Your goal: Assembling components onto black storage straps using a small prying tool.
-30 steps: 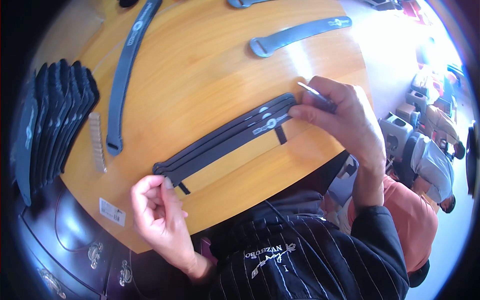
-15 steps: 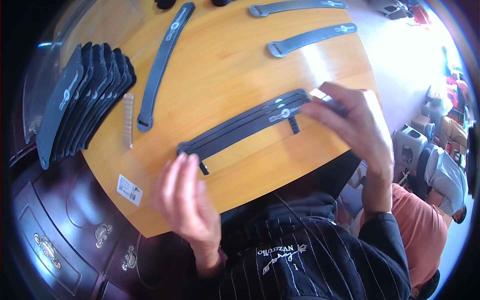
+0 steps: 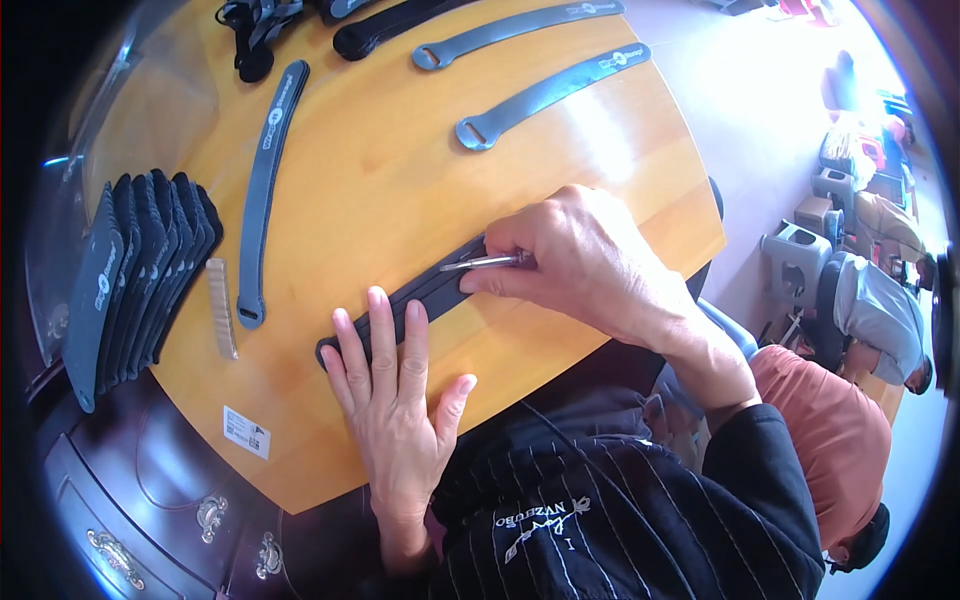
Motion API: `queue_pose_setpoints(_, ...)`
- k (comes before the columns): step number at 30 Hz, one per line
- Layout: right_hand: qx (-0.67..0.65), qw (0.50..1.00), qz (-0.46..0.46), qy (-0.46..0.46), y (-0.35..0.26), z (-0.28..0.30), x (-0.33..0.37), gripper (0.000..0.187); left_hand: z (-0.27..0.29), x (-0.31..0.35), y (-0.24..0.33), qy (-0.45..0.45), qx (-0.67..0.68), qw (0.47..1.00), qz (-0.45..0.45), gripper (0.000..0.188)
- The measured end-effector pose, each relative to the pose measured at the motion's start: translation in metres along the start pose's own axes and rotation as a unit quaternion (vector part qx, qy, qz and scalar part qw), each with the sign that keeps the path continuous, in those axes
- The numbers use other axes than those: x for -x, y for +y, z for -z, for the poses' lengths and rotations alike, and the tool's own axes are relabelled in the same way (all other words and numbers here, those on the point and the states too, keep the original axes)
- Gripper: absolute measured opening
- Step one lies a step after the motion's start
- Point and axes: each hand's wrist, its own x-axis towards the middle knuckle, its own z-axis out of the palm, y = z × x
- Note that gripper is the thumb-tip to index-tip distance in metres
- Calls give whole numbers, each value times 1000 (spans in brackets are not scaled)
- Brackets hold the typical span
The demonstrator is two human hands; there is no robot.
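A small bundle of dark straps [image 3: 436, 289] lies slantwise on the wooden table in front of me. My left hand [image 3: 395, 405] rests on its left end, fingers stretched out and spread, holding nothing. At the bundle's other end is my right hand [image 3: 575, 262], closed around a slim silver metal tool [image 3: 488, 262]. The tool's tip points left and lies over the straps; its handle end is hidden in my fingers, and I cannot tell its exact kind.
Two grey straps [image 3: 545, 98] lie at the far right, another grey strap [image 3: 264, 195] left of centre. A fanned row of straps [image 3: 95, 285] stands at left, near a tan strip [image 3: 221, 308] and a white label [image 3: 246, 432]. Black straps [image 3: 385, 30] lie at the back. Other people [image 3: 825, 440] sit at right.
My left hand has come down flat onto the bundle. My right hand has moved left and down to the bundle, bringing the metal tool over it. The view has shifted.
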Motion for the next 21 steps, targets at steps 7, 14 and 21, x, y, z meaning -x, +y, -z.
queue_pose_setpoints(7, -98, 991, 22, 85, 20, 27, -2, 26, 10, 4, -13, 35, 166, 985, -27, 57)
queue_pose_setpoints(14, 100, 960, 92, 245, 61, 28, -32, 20, 16, 0, -1, 167, 183, 967, -54, 38)
queue_pose_setpoints(21, 13, 973, 55, 225, 61, 30, -17, 20, 10, -28, 34, 231, 272, 929, -101, 26)
